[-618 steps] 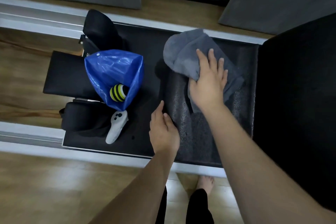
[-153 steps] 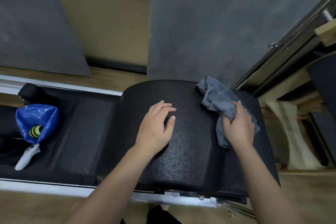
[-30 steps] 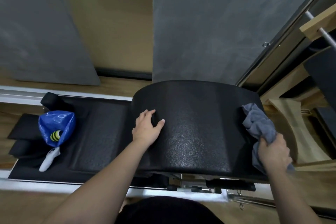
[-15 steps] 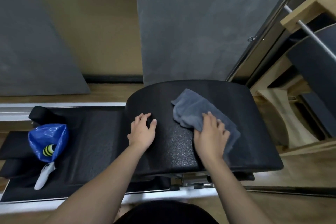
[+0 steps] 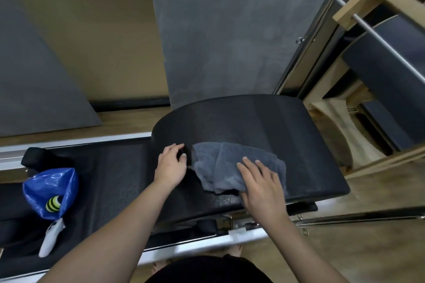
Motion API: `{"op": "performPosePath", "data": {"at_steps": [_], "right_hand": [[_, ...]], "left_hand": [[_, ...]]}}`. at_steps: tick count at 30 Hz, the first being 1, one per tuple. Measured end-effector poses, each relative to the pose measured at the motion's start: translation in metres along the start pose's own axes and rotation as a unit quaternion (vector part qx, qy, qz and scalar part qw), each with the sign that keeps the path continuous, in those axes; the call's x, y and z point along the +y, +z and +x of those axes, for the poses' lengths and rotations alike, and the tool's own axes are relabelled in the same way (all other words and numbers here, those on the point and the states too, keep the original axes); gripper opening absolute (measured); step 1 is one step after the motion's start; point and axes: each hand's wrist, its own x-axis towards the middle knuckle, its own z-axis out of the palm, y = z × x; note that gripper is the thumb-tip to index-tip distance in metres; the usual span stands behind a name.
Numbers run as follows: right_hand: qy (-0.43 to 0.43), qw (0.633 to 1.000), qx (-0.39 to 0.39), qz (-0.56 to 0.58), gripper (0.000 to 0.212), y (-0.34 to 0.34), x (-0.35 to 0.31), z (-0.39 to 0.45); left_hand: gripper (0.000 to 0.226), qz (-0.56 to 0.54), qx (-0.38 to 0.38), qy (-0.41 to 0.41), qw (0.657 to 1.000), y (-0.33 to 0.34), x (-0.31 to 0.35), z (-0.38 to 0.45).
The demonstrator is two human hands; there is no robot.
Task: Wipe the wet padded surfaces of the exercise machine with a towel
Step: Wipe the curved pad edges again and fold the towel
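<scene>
A grey towel (image 5: 226,163) lies spread across the near slope of the black arched pad (image 5: 287,126) of the exercise machine. My right hand (image 5: 261,185) presses flat on the towel's right end, fingers spread over the cloth. My left hand (image 5: 171,166) rests on the arch's left edge, fingers curled over it, just left of the towel and holding nothing. The flat black carriage pad (image 5: 119,174) stretches away to the left of the arch.
A blue bag (image 5: 49,188) with a yellow-and-black striped ball (image 5: 53,203) sits on the carriage at the left, with a white controller (image 5: 51,239) in front of it. A wooden frame with a metal bar (image 5: 388,46) stands to the right. Grey mats lean on the wall behind.
My right hand has swept the towel from the arch's right edge leftward across the pad, and it now lies flatter and lower. My left hand has stayed on the arch's left edge.
</scene>
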Motion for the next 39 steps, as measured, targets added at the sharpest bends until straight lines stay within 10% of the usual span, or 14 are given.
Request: {"op": "performPosePath", "data": {"at_steps": [13,27,39], "right_hand": [[0.471,0.878,0.001,0.091,0.032,-0.014,0.197,-0.007],[0.404,0.904,-0.010,0.135,0.035,0.002,0.207,0.137],[0.160,0.982,-0.040,0.086,0.055,-0.002,0.080,0.176]], "left_hand": [[0.041,0.015,0.058,-0.027,0.998,0.016,0.015,0.000],[0.039,0.027,0.109,-0.061,0.992,0.033,0.022,-0.002],[0.035,0.029,0.119,-0.066,0.990,0.033,0.023,0.000]]}}
